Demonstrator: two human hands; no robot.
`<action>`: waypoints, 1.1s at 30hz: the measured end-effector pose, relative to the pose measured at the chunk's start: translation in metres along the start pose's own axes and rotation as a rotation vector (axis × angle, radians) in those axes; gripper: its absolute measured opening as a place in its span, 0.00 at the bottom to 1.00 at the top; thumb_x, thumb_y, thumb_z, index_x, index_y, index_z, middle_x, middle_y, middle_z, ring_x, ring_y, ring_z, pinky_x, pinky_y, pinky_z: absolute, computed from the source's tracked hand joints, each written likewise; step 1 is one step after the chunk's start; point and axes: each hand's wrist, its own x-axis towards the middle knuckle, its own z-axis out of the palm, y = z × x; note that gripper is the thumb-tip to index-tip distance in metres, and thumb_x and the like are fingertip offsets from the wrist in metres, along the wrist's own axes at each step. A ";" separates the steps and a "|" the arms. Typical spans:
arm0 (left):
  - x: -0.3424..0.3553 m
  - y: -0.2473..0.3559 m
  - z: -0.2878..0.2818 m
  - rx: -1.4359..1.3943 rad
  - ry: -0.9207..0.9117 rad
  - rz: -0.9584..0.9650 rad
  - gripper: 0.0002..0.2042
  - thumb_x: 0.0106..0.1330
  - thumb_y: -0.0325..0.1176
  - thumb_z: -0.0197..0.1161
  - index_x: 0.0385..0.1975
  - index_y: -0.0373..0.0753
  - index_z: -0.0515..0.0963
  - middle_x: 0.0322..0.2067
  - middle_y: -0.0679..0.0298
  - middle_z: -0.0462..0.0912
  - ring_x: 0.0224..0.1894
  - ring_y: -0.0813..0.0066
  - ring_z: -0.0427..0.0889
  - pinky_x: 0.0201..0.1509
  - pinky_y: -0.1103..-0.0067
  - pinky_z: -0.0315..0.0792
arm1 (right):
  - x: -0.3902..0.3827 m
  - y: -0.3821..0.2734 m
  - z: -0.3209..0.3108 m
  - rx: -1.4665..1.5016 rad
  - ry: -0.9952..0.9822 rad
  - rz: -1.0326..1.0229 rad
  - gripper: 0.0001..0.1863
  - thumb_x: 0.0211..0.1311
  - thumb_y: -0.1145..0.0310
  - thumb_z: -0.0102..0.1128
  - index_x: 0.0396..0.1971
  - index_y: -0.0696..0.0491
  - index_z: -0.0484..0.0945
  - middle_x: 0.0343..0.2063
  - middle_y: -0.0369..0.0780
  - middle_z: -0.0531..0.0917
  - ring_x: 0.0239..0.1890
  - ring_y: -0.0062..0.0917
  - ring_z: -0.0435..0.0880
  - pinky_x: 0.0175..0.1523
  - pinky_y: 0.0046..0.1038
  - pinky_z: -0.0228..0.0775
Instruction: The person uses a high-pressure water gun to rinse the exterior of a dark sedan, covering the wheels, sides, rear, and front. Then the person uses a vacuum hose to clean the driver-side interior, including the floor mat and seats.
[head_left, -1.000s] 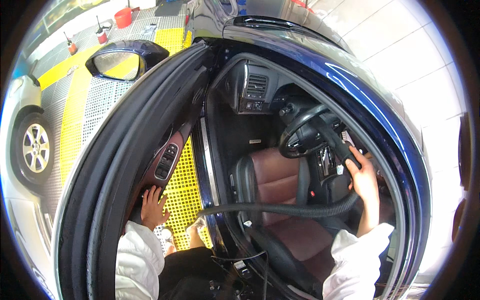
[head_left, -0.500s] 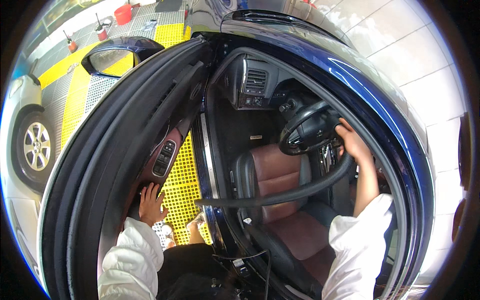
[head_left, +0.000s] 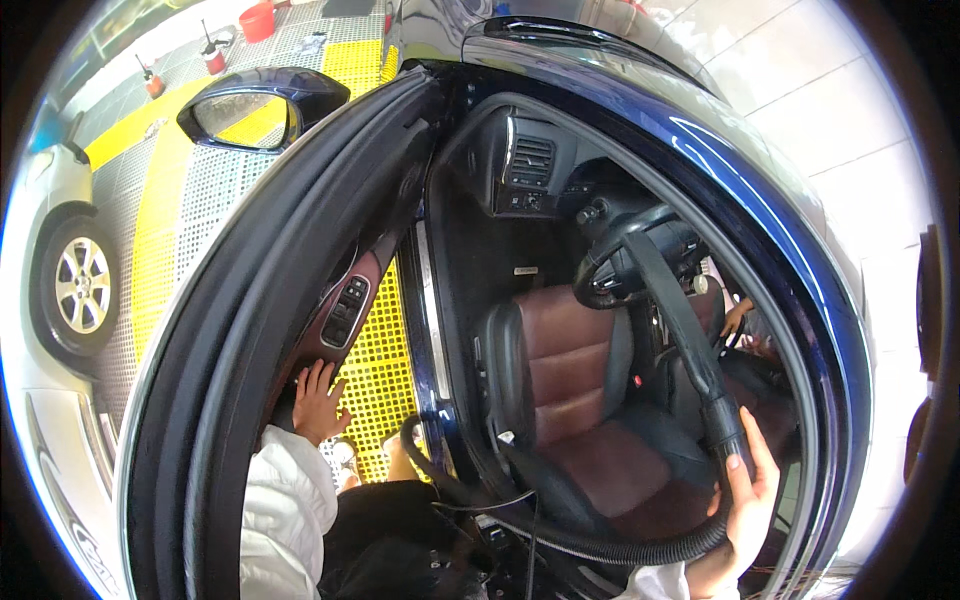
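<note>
My right hand point(head_left: 752, 490) is wrapped round the black handle of a vacuum cleaner wand point(head_left: 672, 290), over the driver's side of a dark blue car. The wand points away from me, its far end in front of the steering wheel point(head_left: 597, 268). From the handle the ribbed vacuum hose point(head_left: 640, 550) curves back left across the lower part of the seat. My left hand point(head_left: 318, 402) lies with fingers spread against the open door's inner panel, just below the window switches point(head_left: 343, 312). Under the wand is the brown and black driver's seat point(head_left: 575, 365).
Another person's hand point(head_left: 738, 316) shows on the passenger side. The open door point(head_left: 215, 400) stands left, with its side mirror point(head_left: 245, 118) beyond. Yellow and grey grating point(head_left: 375, 370) covers the floor. A white car point(head_left: 60, 230) and a red bucket point(head_left: 257, 22) are farther left.
My right hand has come back toward me from beside the steering wheel, and the wand now shows ahead of it. The hose has dropped lower over the seat. My left hand stays at the door.
</note>
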 end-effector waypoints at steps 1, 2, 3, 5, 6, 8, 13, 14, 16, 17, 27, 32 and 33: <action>0.004 0.003 0.000 0.016 -0.005 0.007 0.30 0.50 0.46 0.63 0.56 0.44 0.76 0.66 0.52 0.60 0.73 0.52 0.48 0.75 0.55 0.39 | -0.008 0.001 0.002 0.054 -0.002 -0.022 0.30 0.60 0.73 0.58 0.64 0.54 0.69 0.32 0.37 0.83 0.12 0.11 0.68 0.15 0.13 0.60; 0.003 0.002 -0.002 0.044 -0.006 0.002 0.30 0.50 0.47 0.63 0.56 0.44 0.75 0.67 0.52 0.60 0.73 0.52 0.48 0.75 0.54 0.39 | -0.012 -0.003 0.009 0.104 -0.045 -0.006 0.30 0.59 0.77 0.57 0.64 0.53 0.70 0.30 0.35 0.79 0.14 0.12 0.68 0.18 0.15 0.62; 0.000 0.001 -0.004 0.028 -0.011 -0.009 0.30 0.50 0.47 0.62 0.56 0.44 0.76 0.67 0.52 0.60 0.73 0.53 0.47 0.75 0.55 0.38 | -0.008 -0.007 0.022 0.126 -0.107 -0.023 0.29 0.60 0.76 0.57 0.65 0.53 0.70 0.29 0.35 0.78 0.14 0.12 0.68 0.18 0.15 0.62; -0.008 -0.006 -0.008 0.045 -0.003 -0.025 0.30 0.50 0.48 0.62 0.56 0.44 0.76 0.67 0.52 0.60 0.73 0.53 0.48 0.75 0.55 0.38 | 0.020 -0.002 0.064 0.175 -0.222 -0.102 0.29 0.63 0.73 0.58 0.65 0.51 0.69 0.26 0.33 0.77 0.14 0.12 0.67 0.19 0.16 0.62; 0.000 -0.001 -0.007 0.052 0.021 0.007 0.30 0.50 0.48 0.62 0.56 0.44 0.75 0.67 0.52 0.59 0.73 0.53 0.48 0.75 0.55 0.38 | 0.042 0.011 0.084 0.194 -0.236 -0.158 0.29 0.64 0.71 0.58 0.66 0.50 0.69 0.24 0.31 0.76 0.14 0.11 0.67 0.19 0.17 0.62; 0.004 0.002 -0.010 0.051 0.021 0.022 0.31 0.49 0.47 0.64 0.56 0.43 0.75 0.66 0.52 0.60 0.72 0.52 0.49 0.75 0.55 0.39 | 0.080 0.035 0.140 0.218 -0.150 -0.198 0.28 0.68 0.67 0.58 0.67 0.41 0.68 0.21 0.30 0.75 0.14 0.12 0.68 0.19 0.19 0.64; -0.005 0.002 -0.022 -0.163 0.102 0.073 0.31 0.47 0.39 0.68 0.56 0.42 0.74 0.65 0.50 0.60 0.72 0.49 0.50 0.75 0.54 0.42 | 0.090 0.122 0.237 0.047 -0.048 -0.397 0.31 0.67 0.64 0.59 0.69 0.41 0.63 0.24 0.44 0.82 0.15 0.21 0.75 0.23 0.29 0.73; -0.011 0.006 -0.023 -0.167 0.160 0.079 0.31 0.46 0.36 0.67 0.56 0.42 0.74 0.64 0.50 0.61 0.71 0.48 0.51 0.74 0.53 0.46 | 0.080 0.131 0.241 0.023 -0.059 -0.403 0.31 0.67 0.64 0.58 0.69 0.41 0.63 0.24 0.44 0.82 0.15 0.21 0.76 0.23 0.29 0.73; -0.037 0.009 -0.020 -0.182 0.214 0.102 0.31 0.47 0.37 0.67 0.56 0.42 0.74 0.63 0.47 0.63 0.70 0.46 0.54 0.73 0.52 0.47 | 0.049 0.133 0.244 0.031 -0.125 -0.333 0.31 0.67 0.64 0.58 0.69 0.41 0.63 0.24 0.45 0.82 0.15 0.21 0.76 0.22 0.29 0.73; -0.049 0.018 -0.023 -0.207 0.227 0.135 0.30 0.47 0.38 0.66 0.56 0.42 0.74 0.61 0.47 0.64 0.69 0.45 0.56 0.72 0.51 0.49 | 0.036 0.131 0.238 0.049 -0.161 -0.261 0.31 0.67 0.65 0.58 0.69 0.41 0.63 0.24 0.45 0.82 0.15 0.21 0.76 0.22 0.29 0.72; -0.239 0.016 0.031 -0.601 -0.047 -0.171 0.18 0.55 0.36 0.62 0.46 0.40 0.79 0.45 0.52 0.81 0.49 0.54 0.80 0.55 0.66 0.73 | -0.120 0.143 0.243 0.417 -0.413 -0.123 0.29 0.68 0.72 0.56 0.68 0.43 0.66 0.25 0.34 0.80 0.14 0.12 0.69 0.19 0.19 0.66; -0.348 -0.028 0.048 -0.758 -0.104 -0.515 0.14 0.56 0.33 0.63 0.43 0.38 0.80 0.41 0.54 0.84 0.43 0.64 0.84 0.47 0.70 0.77 | -0.170 0.162 0.302 0.047 -0.425 -0.280 0.31 0.68 0.65 0.57 0.70 0.38 0.62 0.15 0.40 0.77 0.15 0.21 0.77 0.25 0.27 0.70; -0.371 -0.038 0.051 -0.826 -0.068 -0.630 0.13 0.57 0.32 0.63 0.42 0.38 0.80 0.40 0.56 0.84 0.42 0.67 0.84 0.46 0.72 0.77 | -0.172 0.169 0.310 0.102 -0.416 -0.294 0.31 0.68 0.65 0.57 0.70 0.38 0.62 0.15 0.40 0.77 0.15 0.22 0.77 0.25 0.27 0.70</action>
